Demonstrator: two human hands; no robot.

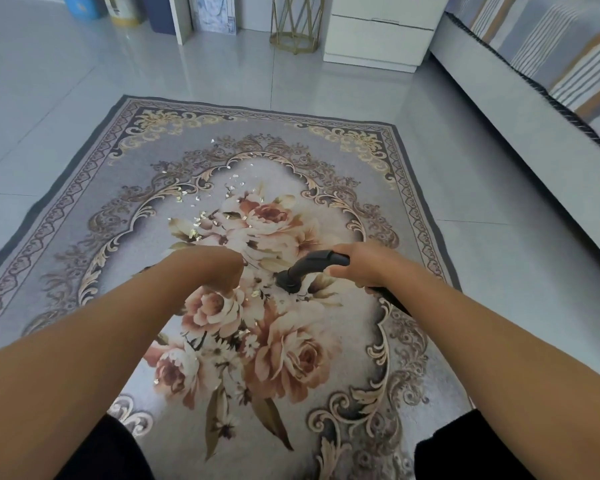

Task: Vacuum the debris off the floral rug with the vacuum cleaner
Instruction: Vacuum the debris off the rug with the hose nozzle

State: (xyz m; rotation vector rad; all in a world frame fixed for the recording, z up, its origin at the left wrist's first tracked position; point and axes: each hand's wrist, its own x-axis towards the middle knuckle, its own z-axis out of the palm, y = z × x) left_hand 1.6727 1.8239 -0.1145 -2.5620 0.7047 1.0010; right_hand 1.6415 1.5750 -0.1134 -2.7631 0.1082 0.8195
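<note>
the right hand (361, 268) is wrapped round the black curved vacuum handle (312, 266), whose round end points down at the floral rug (84, 209), over the rose bouquet at its middle. the left hand (219, 268) is just beside it, apart from the handle, fingers curled downward; whether it holds anything cannot be told. shiny gold debris (196, 220) lies scattered on the rug beyond both hands, with a few flecks nearer. the rug lies on a grey tiled floor (49, 81), with a white drawer unit (378, 39) and a gold wire stand (297, 26) past its far edge.
</note>
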